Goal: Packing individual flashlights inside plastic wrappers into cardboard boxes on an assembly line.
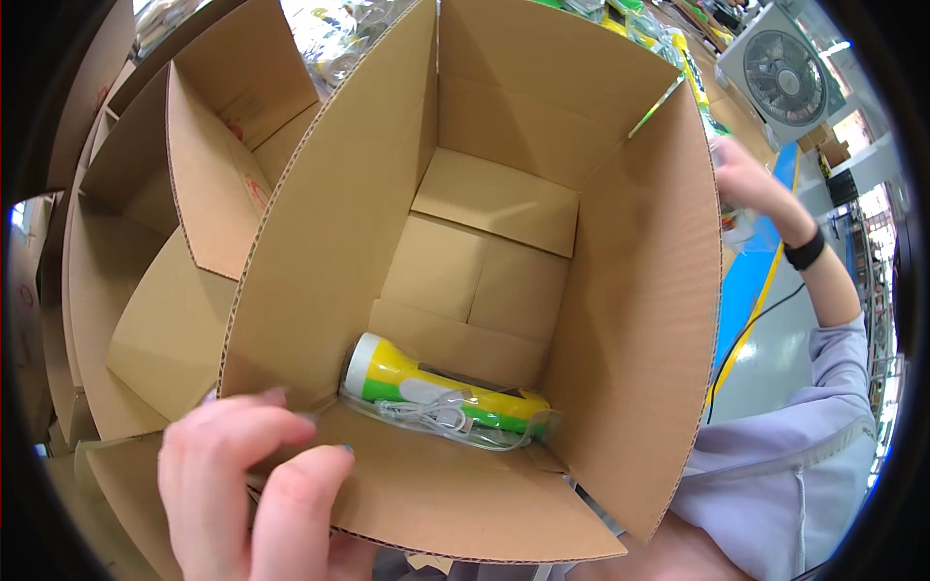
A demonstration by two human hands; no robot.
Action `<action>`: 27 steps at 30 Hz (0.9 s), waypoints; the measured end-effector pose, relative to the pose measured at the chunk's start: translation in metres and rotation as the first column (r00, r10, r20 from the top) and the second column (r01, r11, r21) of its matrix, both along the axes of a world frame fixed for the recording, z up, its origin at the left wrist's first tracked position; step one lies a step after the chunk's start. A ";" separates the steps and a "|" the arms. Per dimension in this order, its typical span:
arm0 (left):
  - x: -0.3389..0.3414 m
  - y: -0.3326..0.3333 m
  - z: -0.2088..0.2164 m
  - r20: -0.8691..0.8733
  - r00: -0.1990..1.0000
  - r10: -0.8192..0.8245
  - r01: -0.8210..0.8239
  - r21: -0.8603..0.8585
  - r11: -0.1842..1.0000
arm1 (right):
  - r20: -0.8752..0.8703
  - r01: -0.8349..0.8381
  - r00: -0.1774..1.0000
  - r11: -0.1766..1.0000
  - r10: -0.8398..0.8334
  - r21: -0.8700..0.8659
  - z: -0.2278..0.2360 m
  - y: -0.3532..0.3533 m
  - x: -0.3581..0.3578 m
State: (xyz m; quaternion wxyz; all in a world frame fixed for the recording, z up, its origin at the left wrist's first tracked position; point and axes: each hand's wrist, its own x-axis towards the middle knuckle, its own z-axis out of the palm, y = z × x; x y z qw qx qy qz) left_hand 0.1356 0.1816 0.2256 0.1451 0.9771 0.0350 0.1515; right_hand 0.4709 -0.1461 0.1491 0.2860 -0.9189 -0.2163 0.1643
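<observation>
An upright cardboard box (630, 320) stands in front of me with its top flaps raised. Inside, against the near wall, lies one yellow, green and white flashlight (455, 392) in clear plastic packaging, with a coiled white cable (441, 414) beside it. My left hand (242, 474) is curled over the box's near left corner, fingers and thumb bent at the cardboard edge. Beyond the right wall my right hand (760, 189) reaches out, blurred. Its fingertips are partly hidden behind the cardboard, and clear plastic (741, 228) shows just below it.
More open cardboard boxes (208, 174) crowd the left side. Clear plastic packaging (344, 34) lies behind the box, with yellow-green packages (683, 63) at the back right. A fan (780, 73) stands at the far right, near a blue strip with a yellow edge (746, 290) and a black cable (751, 324).
</observation>
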 end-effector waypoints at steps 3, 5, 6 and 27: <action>0.003 0.003 0.000 0.116 0.993 -0.013 0.005 0.065 0.998 | 0.018 0.273 0.961 0.958 -0.276 0.084 0.077 0.010 -0.022; 0.004 0.016 -0.007 0.252 0.965 -0.077 0.048 0.122 0.991 | 0.170 0.064 0.978 0.949 -0.122 0.309 0.113 -0.003 -0.032; 0.007 0.009 -0.004 0.204 0.978 -0.047 0.016 0.155 0.988 | 0.203 -0.102 0.978 0.944 0.038 0.314 0.112 -0.004 -0.028; -0.014 0.039 -0.042 0.146 0.985 -0.093 0.059 0.227 0.972 | -0.636 -0.861 0.435 0.088 0.638 -0.501 0.098 0.270 -0.126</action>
